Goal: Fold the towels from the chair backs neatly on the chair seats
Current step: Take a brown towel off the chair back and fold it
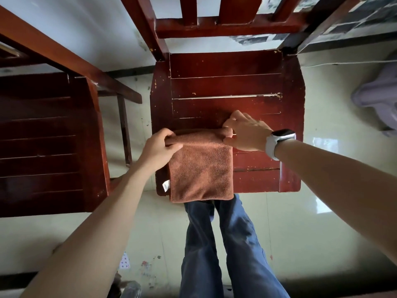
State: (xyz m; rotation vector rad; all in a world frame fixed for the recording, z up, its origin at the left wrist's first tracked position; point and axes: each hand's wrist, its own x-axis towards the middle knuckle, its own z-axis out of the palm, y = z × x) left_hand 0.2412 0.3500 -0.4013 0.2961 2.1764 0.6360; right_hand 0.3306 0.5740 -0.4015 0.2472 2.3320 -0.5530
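A brown towel (pixel 202 168) lies folded on the front left part of the red wooden chair seat (pixel 225 87), its near edge hanging slightly over the seat's front. A small white tag shows at its lower left corner. My left hand (pixel 160 147) grips the towel's far left corner. My right hand (pixel 245 132), with a white watch on the wrist, pinches the far right corner. The chair back (pixel 214 26) rises behind the seat with no towel on it.
A second red wooden chair (pixel 47 143) stands close on the left, its seat bare. A pale purple object (pixel 378 93) sits on the tiled floor at the right. My legs in blue jeans (pixel 223 250) stand just before the seat.
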